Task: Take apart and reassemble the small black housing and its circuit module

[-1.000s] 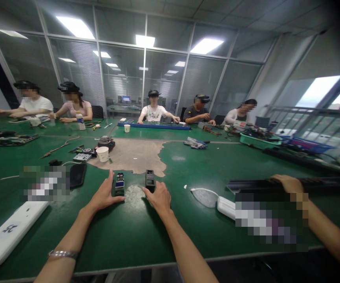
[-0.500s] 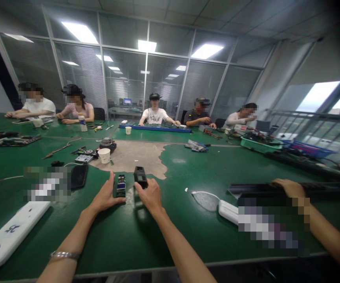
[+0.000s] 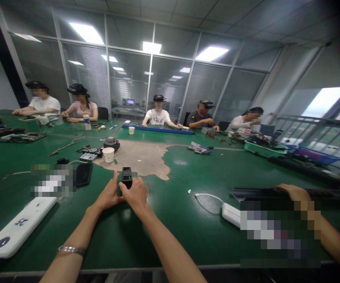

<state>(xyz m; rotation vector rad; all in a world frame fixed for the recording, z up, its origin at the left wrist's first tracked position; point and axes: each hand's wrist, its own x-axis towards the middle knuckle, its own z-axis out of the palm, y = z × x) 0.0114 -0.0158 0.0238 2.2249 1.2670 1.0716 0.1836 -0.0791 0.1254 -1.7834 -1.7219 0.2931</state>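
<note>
My right hand (image 3: 136,194) is closed round a small black box-like device (image 3: 127,176) and holds it upright just above the green table (image 3: 170,220). My left hand (image 3: 108,195) lies beside it on the left, fingers forward and thumb up, touching a second small device that is now almost hidden between my two hands. Both hands meet at the table's middle, in front of a worn bare patch (image 3: 142,159) in the green mat.
A white paper cup (image 3: 108,154), a black pouch (image 3: 83,174) and small parts lie beyond my left hand. A long white device (image 3: 17,230) lies at near left. A white adapter with cable (image 3: 230,214) lies right. A neighbour's arm (image 3: 298,194) rests at right. Several people sit round the far side.
My right hand lifted the black device off the table and carried it left, over the small device by my left hand. The left hand stayed in place.
</note>
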